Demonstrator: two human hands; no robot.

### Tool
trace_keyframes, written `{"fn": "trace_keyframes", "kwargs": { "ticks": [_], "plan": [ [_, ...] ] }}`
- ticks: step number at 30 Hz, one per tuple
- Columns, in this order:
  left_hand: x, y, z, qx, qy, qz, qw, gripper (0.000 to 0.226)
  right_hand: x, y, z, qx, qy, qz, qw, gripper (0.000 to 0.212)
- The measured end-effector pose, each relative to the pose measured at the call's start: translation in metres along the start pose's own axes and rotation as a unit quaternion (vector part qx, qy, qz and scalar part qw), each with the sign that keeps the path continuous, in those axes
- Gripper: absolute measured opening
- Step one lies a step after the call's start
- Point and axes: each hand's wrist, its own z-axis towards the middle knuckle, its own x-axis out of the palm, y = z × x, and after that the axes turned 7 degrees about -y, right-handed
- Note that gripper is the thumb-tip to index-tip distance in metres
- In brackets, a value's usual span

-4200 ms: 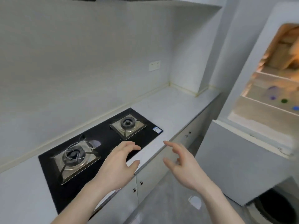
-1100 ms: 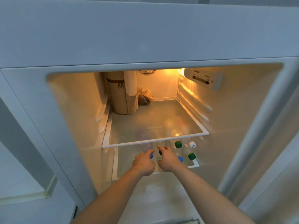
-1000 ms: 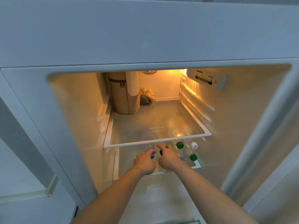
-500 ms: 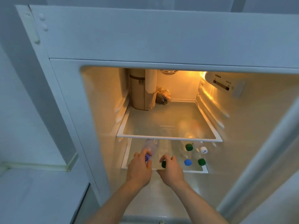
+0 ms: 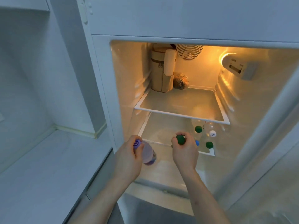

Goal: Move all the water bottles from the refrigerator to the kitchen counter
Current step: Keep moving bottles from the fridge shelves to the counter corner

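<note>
Two bottles are in hand at the refrigerator (image 5: pixel 103 65) mouth: the left hand (image 5: pixel 129 157) curls round the neck of a purple-capped bottle (image 5: pixel 148 153), already drawn out past the lower shelf (image 5: pixel 208 153) edge and hanging over the fridge floor, while the right hand (image 5: pixel 185 152) pinches a green-capped bottle (image 5: pixel 180 139) by its top, right at the shelf's front lip, its body hidden under the fingers. Just beyond, four more wait on that lower shelf, seen mostly as caps: a blue cap (image 5: pixel 197 143), a green cap (image 5: pixel 209 145), a white cap (image 5: pixel 212 133) and another green cap (image 5: pixel 198 129) behind. Higher and deeper, the upper shelf (image 5: pixel 178 111) carries a tan zipped bag (image 5: pixel 162 70) and a dark wrapped bundle (image 5: pixel 180 81) at the back. The kitchen counter (image 5: pixel 40 167) lies to the left, beside the fridge wall. Risk here, I'd say: both grips sit high at the caps, so a cold, possibly damp bottle could slip or swing into the door frame on the way over; and the right hand's withdrawal could clip the blue-capped neighbour close behind and topple it
</note>
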Motion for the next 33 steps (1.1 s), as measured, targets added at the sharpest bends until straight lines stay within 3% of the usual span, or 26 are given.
{"fn": "trace_keyframes", "kwargs": {
  "ticks": [3, 8, 12, 15, 25, 33],
  "plan": [
    [-0.026, 0.005, -0.033, -0.026, 0.015, 0.009, 1.000, 0.007, -0.016, 0.024, -0.004, -0.055, 0.019, 0.026, 0.998, 0.014],
    [-0.070, 0.038, -0.086, -0.085, 0.013, 0.044, 0.995, 0.005, -0.029, 0.059, -0.030, -0.122, 0.171, -0.039, 0.977, 0.004],
    [-0.110, 0.066, -0.141, -0.133, 0.001, 0.071, 0.989, 0.002, -0.029, 0.081, -0.079, -0.118, 0.350, -0.043, 0.928, 0.007],
    [-0.142, 0.081, -0.184, -0.180, -0.021, 0.077, 0.980, 0.003, -0.019, 0.092, -0.127, -0.144, 0.432, -0.030, 0.890, 0.010],
    [-0.265, 0.111, -0.326, -0.290, -0.138, 0.102, 0.941, 0.006, 0.012, 0.154, -0.293, -0.241, 0.559, 0.046, 0.792, 0.017],
    [-0.365, 0.109, -0.465, -0.356, -0.234, 0.132, 0.895, 0.004, -0.016, 0.212, -0.452, -0.289, 0.649, 0.098, 0.697, 0.019]
  ]
}}
